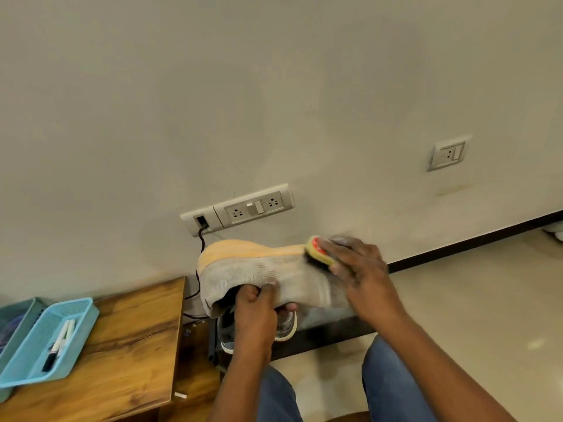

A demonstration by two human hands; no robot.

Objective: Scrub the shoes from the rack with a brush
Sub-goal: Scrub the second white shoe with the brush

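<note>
Left hand (259, 309) gripped the grey knit, orange-soled shoe (262, 272); right hand (356, 266) held the oval yellow brush (318, 249) against its sole edge.

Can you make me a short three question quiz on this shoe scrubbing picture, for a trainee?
1. True or false: the left hand grips the grey shoe at its opening.
2. Which end of the shoe does the brush in the right hand touch? A: the end by the right hand. B: the end nearest the wooden table. C: the inside.
3. What lies in the nearer blue basket?

Key: 1 true. 2 A. 3 Markers.
</note>
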